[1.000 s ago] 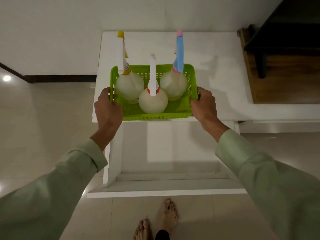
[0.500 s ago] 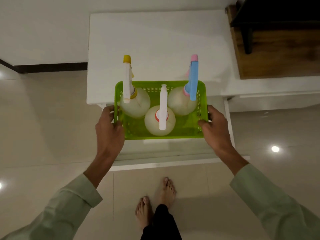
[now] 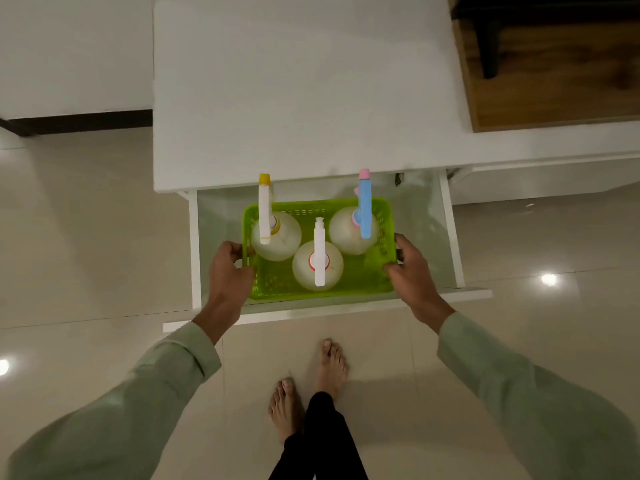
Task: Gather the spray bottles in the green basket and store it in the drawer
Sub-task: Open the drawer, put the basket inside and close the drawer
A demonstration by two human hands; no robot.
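Glossy beige floor tiles point(image 3: 86, 237) all round, ceiling lights mirrored in them. White cabinet top point(image 3: 304, 91) bare; wooden shelf point(image 3: 554, 81) off to the right. Open white drawer point(image 3: 446, 230) pulled out beneath. Green basket point(image 3: 277, 282) down inside the drawer, left hand point(image 3: 230, 271) clamped on its left rim, right hand point(image 3: 412, 271) clamped on its right rim. Three spray bottles upright within: yellow-nozzled point(image 3: 265, 209), white-topped with red collar point(image 3: 319, 258), blue-topped point(image 3: 364, 209). No legible labels or writing. Bare feet point(image 3: 308, 386) just short of the drawer front.
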